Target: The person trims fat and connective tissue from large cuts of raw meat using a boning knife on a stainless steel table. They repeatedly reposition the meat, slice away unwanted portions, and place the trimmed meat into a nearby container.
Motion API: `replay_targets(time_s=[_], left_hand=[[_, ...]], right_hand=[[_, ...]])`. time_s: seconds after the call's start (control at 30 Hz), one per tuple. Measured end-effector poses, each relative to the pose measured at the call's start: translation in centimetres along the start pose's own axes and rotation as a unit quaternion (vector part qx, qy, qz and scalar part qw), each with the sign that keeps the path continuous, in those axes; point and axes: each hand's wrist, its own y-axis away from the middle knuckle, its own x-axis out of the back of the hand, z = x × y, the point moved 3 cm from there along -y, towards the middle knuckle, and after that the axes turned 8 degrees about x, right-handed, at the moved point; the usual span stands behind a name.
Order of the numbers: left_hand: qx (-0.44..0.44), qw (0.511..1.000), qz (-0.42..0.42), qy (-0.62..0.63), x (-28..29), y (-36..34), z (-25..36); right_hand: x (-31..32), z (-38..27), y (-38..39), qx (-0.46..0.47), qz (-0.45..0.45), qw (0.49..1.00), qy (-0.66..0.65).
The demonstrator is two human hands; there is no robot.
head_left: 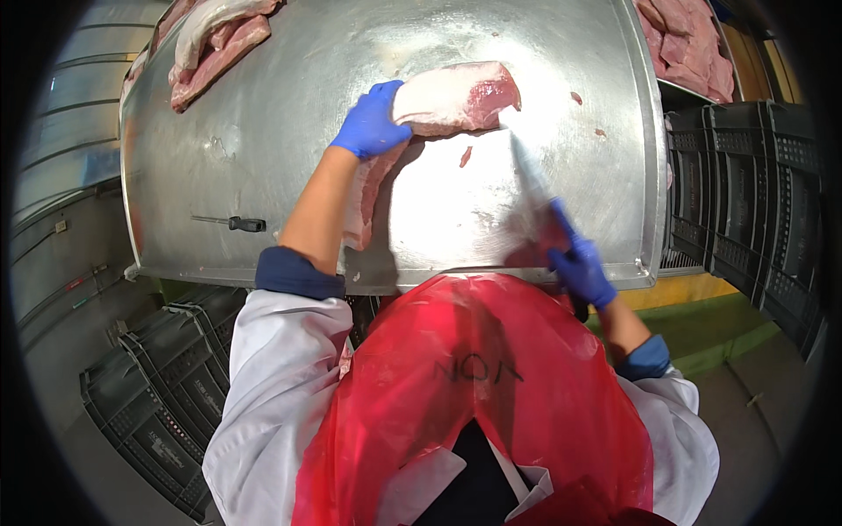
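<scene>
My left hand [372, 123], in a blue glove, grips the left end of a thick slab of meat [443, 98] with a pale fat layer and a red cut end at the right. Lower right, my blue-gloved right hand [582, 266] is closed round a knife [524, 167]; its handle is mostly hidden by the fingers. The blade is blurred by motion and points up and left, its tip by the slab's red end. Under my left wrist lies a long strip of meat [363, 209], partly covered by the forearm.
Metal table [289, 105] with a raised rim. On its left lies a thin-shafted tool with a black handle [246, 224]. More meat [221, 48] sits at the far left; a pile of meat [688, 48] fills a container far right. Black crates stand right [745, 184] and lower left [158, 386].
</scene>
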Motion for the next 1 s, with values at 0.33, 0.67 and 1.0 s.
replay_targets(time_s=[0.33, 0.67, 1.0], left_hand=[[0.086, 0.978, 0.166, -0.091, -8.1, -1.5, 10.4], [0.1, 0.973, 0.138, 0.154, -5.1, -3.5, 7.5], [0.087, 0.945, 0.086, 0.305, -5.5, -2.6, 5.1]], right_hand=[[7.5, -3.4, -10.8, 0.17, 0.223, 0.949, -0.143], [-2.1, -3.4, -25.2, 0.233, 0.191, 0.932, 0.2], [-6.4, -2.7, -17.0, 0.172, 0.099, 0.956, 0.216]])
